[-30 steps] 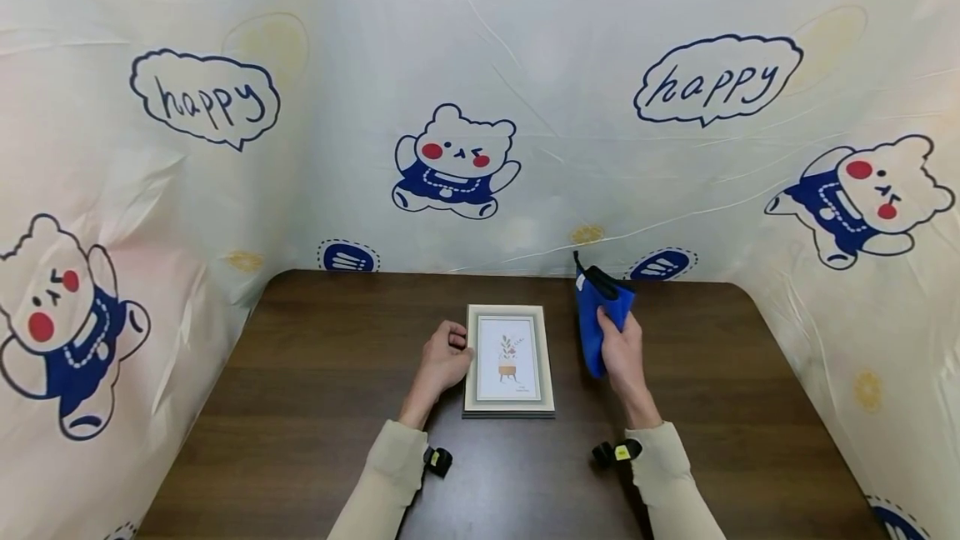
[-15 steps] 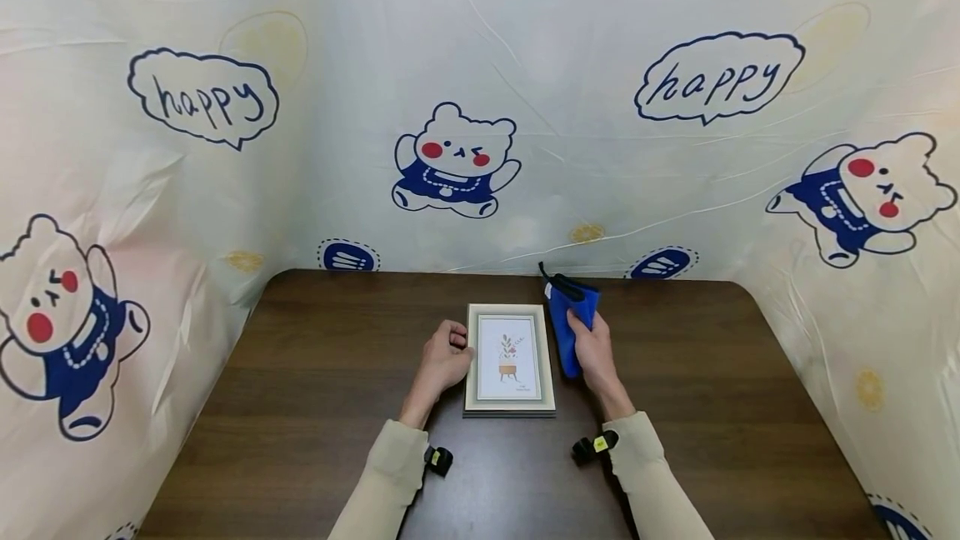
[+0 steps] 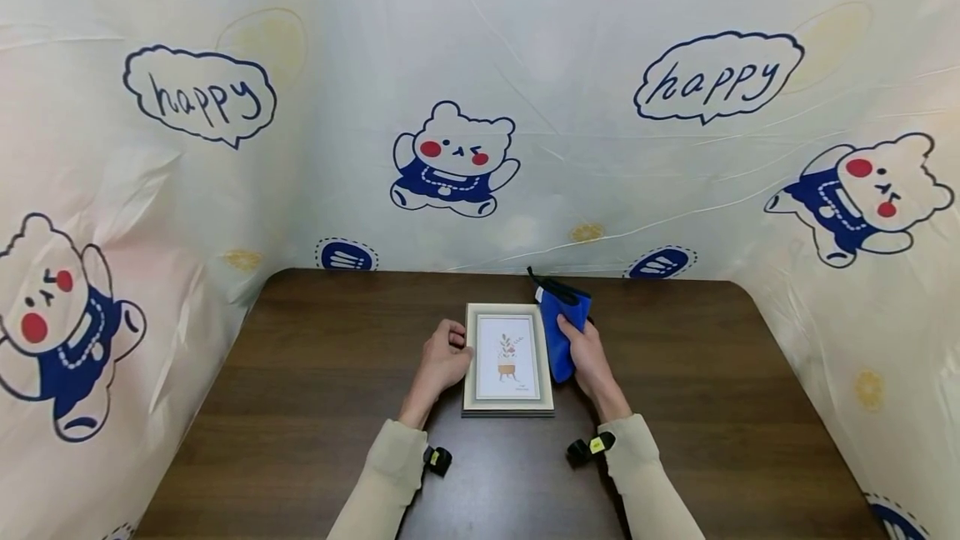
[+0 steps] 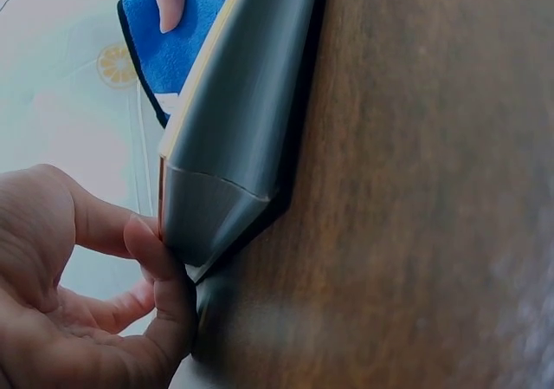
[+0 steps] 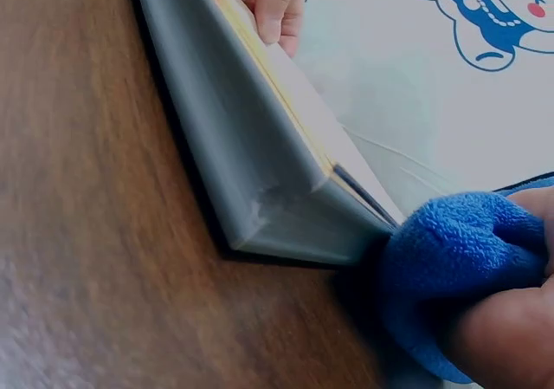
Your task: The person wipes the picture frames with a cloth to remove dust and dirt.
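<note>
A picture frame (image 3: 508, 357) with a pale, stepped border and a potted-plant print lies face up on the table. At its left edge, my left hand (image 3: 444, 357) holds the side with thumb and fingers. The left wrist view shows the fingertips right at a lower corner of the grey frame side (image 4: 234, 103). My right hand (image 3: 588, 357) grips a folded blue cloth (image 3: 555, 336) with black trim and a small white tag. The cloth lies against the frame's right edge. Up close in the right wrist view, the terry fabric (image 5: 459, 233) bunches beside the frame's corner.
The dark wooden table (image 3: 322, 357) stretches out on both sides of the frame. Behind and beside it hangs a pale curtain (image 3: 585, 48) printed with cartoon bears and "happy" bubbles. Each wrist carries a small black camera (image 3: 438, 461).
My right hand has moved left with the blue cloth, from apart from the frame to its right edge. The left hand and the frame have stayed in place.
</note>
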`<state>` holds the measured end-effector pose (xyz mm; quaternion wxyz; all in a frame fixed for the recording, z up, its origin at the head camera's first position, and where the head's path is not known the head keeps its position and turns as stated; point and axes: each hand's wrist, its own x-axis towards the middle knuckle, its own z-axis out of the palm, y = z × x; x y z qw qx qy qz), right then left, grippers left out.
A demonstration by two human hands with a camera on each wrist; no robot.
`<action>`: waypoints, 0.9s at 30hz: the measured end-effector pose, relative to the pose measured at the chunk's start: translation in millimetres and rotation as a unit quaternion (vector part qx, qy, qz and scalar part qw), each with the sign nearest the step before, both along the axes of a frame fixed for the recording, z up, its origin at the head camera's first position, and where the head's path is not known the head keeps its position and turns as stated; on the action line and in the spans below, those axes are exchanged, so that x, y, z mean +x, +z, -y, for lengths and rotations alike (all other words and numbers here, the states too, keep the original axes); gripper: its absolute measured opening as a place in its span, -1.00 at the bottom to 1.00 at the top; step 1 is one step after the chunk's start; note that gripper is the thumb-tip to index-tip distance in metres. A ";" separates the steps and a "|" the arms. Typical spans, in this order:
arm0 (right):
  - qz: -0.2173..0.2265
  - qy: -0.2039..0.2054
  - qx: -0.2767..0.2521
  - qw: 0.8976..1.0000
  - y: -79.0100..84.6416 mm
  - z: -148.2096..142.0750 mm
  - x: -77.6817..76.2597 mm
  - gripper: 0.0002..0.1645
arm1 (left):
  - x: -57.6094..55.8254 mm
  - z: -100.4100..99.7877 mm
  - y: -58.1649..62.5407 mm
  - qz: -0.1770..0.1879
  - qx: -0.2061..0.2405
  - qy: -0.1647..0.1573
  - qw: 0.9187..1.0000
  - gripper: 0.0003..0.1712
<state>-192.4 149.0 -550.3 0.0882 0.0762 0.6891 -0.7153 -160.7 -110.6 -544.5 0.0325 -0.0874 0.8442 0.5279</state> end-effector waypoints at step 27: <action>-0.004 0.015 0.015 1.000 -2.4 -1.7 9.1 -0.38 | 1.0 -1.0 -1.1 0.004 -0.005 0.001 1.000 -0.69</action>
